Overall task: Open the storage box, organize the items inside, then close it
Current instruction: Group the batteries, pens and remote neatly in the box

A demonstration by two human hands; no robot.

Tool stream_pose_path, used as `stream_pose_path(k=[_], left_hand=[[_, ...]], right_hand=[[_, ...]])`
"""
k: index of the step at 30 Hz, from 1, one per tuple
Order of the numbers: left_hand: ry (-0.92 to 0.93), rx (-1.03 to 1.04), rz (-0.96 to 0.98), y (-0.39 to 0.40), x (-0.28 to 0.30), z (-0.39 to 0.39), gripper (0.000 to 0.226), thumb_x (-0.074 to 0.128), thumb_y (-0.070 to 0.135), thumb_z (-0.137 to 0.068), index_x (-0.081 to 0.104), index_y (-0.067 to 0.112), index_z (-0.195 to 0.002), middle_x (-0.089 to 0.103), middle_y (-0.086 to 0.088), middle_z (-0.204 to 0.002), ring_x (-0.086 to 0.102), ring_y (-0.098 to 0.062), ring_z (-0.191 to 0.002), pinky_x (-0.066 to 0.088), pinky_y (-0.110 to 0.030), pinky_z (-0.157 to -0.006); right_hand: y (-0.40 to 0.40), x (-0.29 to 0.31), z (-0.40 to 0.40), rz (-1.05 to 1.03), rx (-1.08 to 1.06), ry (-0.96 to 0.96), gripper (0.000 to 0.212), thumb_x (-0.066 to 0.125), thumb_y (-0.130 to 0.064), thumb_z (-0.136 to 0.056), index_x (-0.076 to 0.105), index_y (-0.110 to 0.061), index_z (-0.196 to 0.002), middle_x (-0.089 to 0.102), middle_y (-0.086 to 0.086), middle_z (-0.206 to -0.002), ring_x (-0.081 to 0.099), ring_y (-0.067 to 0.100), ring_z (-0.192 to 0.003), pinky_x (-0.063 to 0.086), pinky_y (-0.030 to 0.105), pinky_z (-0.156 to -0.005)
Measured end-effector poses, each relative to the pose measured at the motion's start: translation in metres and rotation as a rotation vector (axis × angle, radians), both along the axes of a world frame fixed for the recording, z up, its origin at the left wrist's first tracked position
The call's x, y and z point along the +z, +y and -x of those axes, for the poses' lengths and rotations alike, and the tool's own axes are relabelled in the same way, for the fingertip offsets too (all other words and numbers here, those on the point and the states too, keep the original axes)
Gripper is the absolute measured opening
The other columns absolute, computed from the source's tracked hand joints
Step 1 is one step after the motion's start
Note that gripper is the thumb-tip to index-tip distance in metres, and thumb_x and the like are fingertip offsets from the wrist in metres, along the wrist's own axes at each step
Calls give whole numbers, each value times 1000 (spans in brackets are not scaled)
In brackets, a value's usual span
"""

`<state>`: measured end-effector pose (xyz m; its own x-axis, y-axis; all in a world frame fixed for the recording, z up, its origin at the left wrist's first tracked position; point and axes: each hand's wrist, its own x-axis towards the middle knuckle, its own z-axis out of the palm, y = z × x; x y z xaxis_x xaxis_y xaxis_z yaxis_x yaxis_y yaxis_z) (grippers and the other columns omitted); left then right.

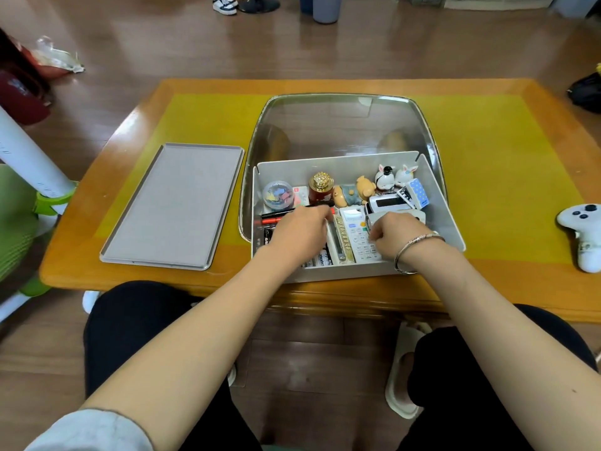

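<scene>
1. A white storage box (328,275) stands open at the near edge of a wooden table (78,255), right of the table's middle, with its clear domed lid (341,125) tipped back behind it
2. The left hand (299,236) is inside the box toward its left side, fingers curled down among the pens; whether they grip anything cannot be told, as the fingertips are hidden
3. A red and black marker (276,214) lies across the box just beyond that hand, with more pens (320,259) showing beside the wrist
4. The right hand (398,232), with a silver bangle (413,252) on the wrist, rests on a white remote control (357,236), its fingers bent down onto the buttons
5. A flat gold-patterned bar (343,236) lies just left of the remote
6. Along the far wall of the box stand a clear tub of coloured clips (278,195), a dark red bottle with a gold cap (320,190), bear figurines (353,193) and two rabbit figurines (395,177)
7. A grey tray (175,206) lies on the table's left side, apart from the box
8. A white game controller (582,229) sits at the table's right edge
</scene>
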<state>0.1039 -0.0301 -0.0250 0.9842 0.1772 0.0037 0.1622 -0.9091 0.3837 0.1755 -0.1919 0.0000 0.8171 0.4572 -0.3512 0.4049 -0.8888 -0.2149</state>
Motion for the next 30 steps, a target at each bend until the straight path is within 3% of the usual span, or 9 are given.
stream_pose_path(k=[4,8,13,15,18,21,25,30], left_hand=[[64,-4,49,-4,-6,0,33,41,20,-97,60,24,-124,66,-9,-113,61,-27,-93,53,-36,-73],[78,1,112,-6,-8,-1,32,43,16,-97,62,22,-122,64,-8,-119,59,-26,-104,51,-38,-83],[67,0,164,-4,-12,0,32,42,15,-97,62,19,-121,60,-10,-121,57,-24,-103,46,-31,-79],[62,-4,182,-4,-12,0,31,42,16,-97,62,18,-122,58,-10,-122,59,-22,-98,46,-29,-76],[48,1,200,-5,-12,2,32,43,17,-98,61,18,-124,57,-9,-123,60,-20,-94,47,-27,-75],[25,30,208,-6,-11,3,31,45,19,-98,57,18,-126,54,-8,-121,55,-21,-103,41,-25,-80],[-11,56,204,-13,-8,4,30,49,22,-96,55,17,-125,54,-5,-119,54,-20,-104,47,-31,-86],[24,53,187,-18,-11,6,31,49,24,-97,55,17,-126,47,-3,-125,50,-19,-111,47,-36,-93]], right_hand=[[2,-2,4,-2,3,108,35,46,-5,-87,67,-17,-113,63,9,-120,57,26,-111,47,31,-95],[1,-1,4,-34,-13,140,26,53,-11,-88,69,-18,-107,64,7,-117,58,22,-109,46,27,-89],[-8,6,-3,-138,-21,112,15,61,-13,-84,73,-14,-94,71,5,-95,63,18,-83,50,27,-80],[-15,12,-12,-231,-106,58,12,60,-12,-83,72,-17,-84,72,6,-88,64,20,-75,52,30,-76],[-31,17,-29,-245,-156,-187,11,63,-15,-80,69,-22,-87,70,4,-89,64,25,-87,49,30,-77],[-41,15,-41,-184,-54,-240,27,71,-20,-76,68,-18,-103,67,4,-102,58,26,-99,47,32,-82],[-31,3,-43,-2,236,-277,50,76,-36,-73,60,-22,-119,59,5,-118,49,27,-113,42,36,-93],[-16,-7,-43,91,358,-330,51,73,-40,-74,57,-25,-120,55,4,-117,45,26,-115,34,36,-92]])
